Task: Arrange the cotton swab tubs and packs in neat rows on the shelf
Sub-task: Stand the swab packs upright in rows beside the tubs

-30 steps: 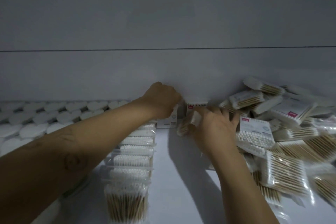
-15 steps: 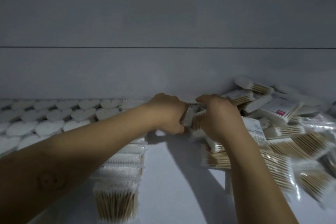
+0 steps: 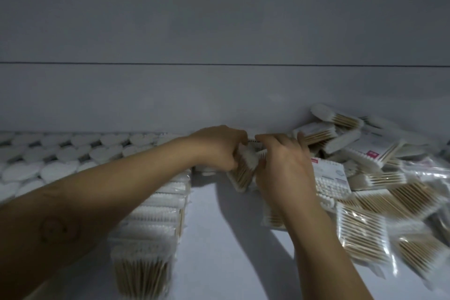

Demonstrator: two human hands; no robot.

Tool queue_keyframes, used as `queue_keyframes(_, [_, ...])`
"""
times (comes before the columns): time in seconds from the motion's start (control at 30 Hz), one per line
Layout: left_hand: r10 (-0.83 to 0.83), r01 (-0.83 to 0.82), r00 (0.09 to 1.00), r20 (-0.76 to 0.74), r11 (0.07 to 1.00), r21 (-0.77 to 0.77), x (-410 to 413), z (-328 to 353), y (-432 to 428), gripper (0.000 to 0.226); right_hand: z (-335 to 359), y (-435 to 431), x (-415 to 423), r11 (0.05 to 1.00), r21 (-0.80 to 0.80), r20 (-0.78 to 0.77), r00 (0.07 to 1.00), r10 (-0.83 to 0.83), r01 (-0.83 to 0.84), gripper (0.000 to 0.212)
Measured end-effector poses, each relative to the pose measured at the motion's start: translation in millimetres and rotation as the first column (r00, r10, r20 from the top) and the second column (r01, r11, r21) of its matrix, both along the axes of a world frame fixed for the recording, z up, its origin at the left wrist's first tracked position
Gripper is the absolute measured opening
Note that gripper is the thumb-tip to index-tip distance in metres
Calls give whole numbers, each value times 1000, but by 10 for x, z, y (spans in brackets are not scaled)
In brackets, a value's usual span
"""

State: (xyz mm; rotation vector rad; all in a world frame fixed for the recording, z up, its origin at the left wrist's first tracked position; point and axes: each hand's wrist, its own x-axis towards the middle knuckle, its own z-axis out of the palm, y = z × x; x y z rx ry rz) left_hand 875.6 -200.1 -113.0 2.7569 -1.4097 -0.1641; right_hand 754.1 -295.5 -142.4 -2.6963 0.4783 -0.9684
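White shelf (image 3: 219, 238), grey back wall (image 3: 219, 31), dim light. Tubs (image 3: 60, 158) in rows far left, a row of packs (image 3: 155, 221) beside them, a loose pile (image 3: 377, 190) on the right. Your left hand (image 3: 219, 148) and right hand (image 3: 285, 165) both grip one pack (image 3: 243, 173) at the shelf's back, between row and pile, fingers curled tight round it.

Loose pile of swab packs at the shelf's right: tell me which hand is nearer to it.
Right. The right hand sits at the left edge of the loose pile, over its nearest packs; the left hand is farther left, beyond the swab pack both hands grip.
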Motion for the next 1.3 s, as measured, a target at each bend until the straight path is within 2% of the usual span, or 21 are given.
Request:
queue_keyframes(0.07, [-44,42,999,15,993,113,-115,-34,-78,59,-11,5,4,1000,-10,6,1000,-10,10,48])
queue_keyframes(0.1, [-71,67,997,26,987,144,-185,-33,-137,55,-16,-1,-3,1000,-13,-7,1000,-16,16,48])
queue_keyframes(0.13, [-95,89,995,30,985,147,-252,-21,-200,42,-29,-17,-8,1000,-18,-22,1000,-18,18,48])
queue_keyframes(0.2, [-85,81,996,34,991,108,-298,-32,-290,26,-38,-46,-24,1000,-11,-46,999,-13,12,45])
queue_keyframes(0.3, [-13,13,1000,-20,1000,-20,-198,-61,-268,37,-40,-101,-33,1000,14,-5,1000,-7,7,45])
queue_keyframes(0.4, [12,-49,977,-212,984,-172,-77,150,-80,52,-27,-139,-55,999,20,69,997,28,-30,50])
queue_keyframes(0.5, [-87,-118,883,-461,910,-397,-49,399,135,57,20,-90,-84,982,152,165,982,87,-113,47])
queue_keyframes(0.6, [-185,-208,804,-565,803,-558,-89,505,292,53,41,-26,-82,934,299,201,970,138,-195,59])
queue_keyframes(0.67, [-228,-225,777,-587,770,-596,-108,516,377,54,59,3,-82,872,413,249,954,168,-262,57])
queue_keyframes(0.73, [-257,-203,770,-585,770,-605,-122,506,441,54,74,23,-80,809,489,280,938,207,-324,42])
queue_keyframes(0.8, [-230,-205,784,-577,781,-590,-138,502,484,43,76,50,-74,781,518,275,933,233,-348,30])
queue_keyframes(0.9, [-113,-187,880,-461,811,-554,-148,534,527,19,52,108,-57,746,557,248,930,270,-365,24])
queue_keyframes(0.97, [-54,-145,932,-359,851,-504,-129,531,562,18,29,140,-51,788,518,175,943,283,-333,27])
queue_keyframes(1.03, [-3,-103,970,-244,902,-420,-125,506,598,20,18,123,-55,878,391,115,961,251,-276,33])
queue_keyframes(1.2, [22,-40,996,-82,974,-224,-95,299,579,27,53,-40,-106,949,290,217,974,63,-126,40])
queue_keyframes(1.3, [63,-65,998,-17,986,-156,-14,169,501,29,32,-46,-91,969,228,213,976,43,-93,38])
